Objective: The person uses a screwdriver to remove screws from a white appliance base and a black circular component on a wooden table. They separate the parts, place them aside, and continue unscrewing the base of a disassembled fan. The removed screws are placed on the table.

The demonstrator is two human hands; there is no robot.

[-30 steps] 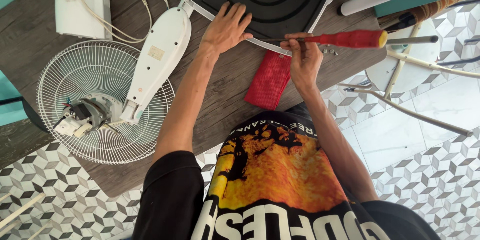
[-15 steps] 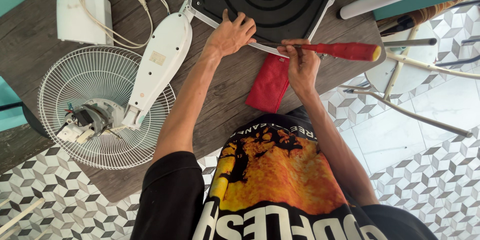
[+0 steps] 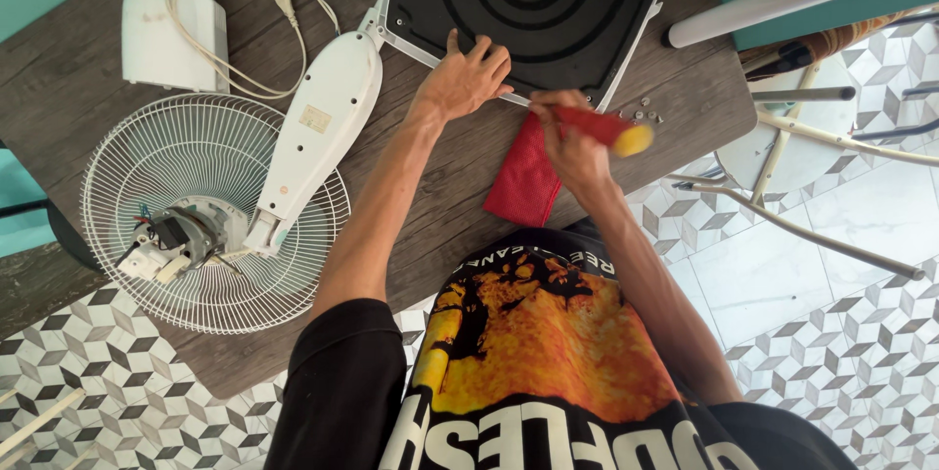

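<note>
On the dark wooden worktop, the left hand presses flat, fingers spread, on the square black plastic fan base. The right hand grips a red-handled screwdriver at the base's near edge; keeping the tip square and the base pinned should prevent slipping.

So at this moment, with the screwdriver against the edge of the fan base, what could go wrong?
The screwdriver tip sits at the rim of the black fan base, right beside the left hand pressing there; a slip could jab those fingers. The loose screws lie near the table edge and close to the right hand, so a nudge might send them to the floor. The base overhangs the far side and could shift under pressure.
</note>
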